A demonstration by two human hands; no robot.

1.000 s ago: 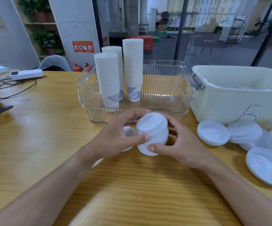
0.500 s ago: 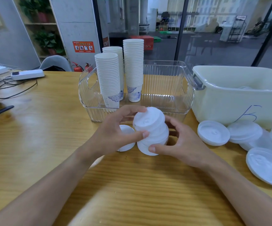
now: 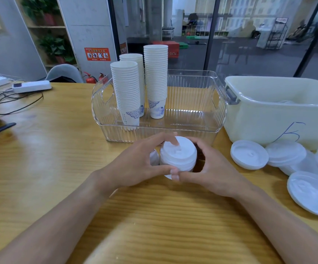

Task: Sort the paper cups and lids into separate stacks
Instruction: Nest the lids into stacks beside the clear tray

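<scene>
You had the stack of lids [image 3: 178,156] cupped between both hands, low over the wooden table [image 3: 40,159], your left hand [image 3: 137,164] curled round its left side with a fingertip on the top lid, and your right hand [image 3: 211,173] curled round its right side, the thumbs meeting in front. Another lid [image 3: 154,157] showed just behind your left hand, partly hidden, so how it lay could not be told. Just beyond your fingers stood the clear bin [image 3: 192,128], with three cup stacks [image 3: 155,80] upright in the part ahead of your left hand. To the right of your right hand lay the loose lids [image 3: 249,154], some overlapping, in front of the cream tub [image 3: 280,111]. The likely trouble was in the squeeze: the lids looked thin and springy, so uneven pressure could have tilted the top ones and let them slide off. Lifting the stack toward the bin might also have caught its near wall, or brushed the tall cup stacks, which looked easy to topple.
</scene>
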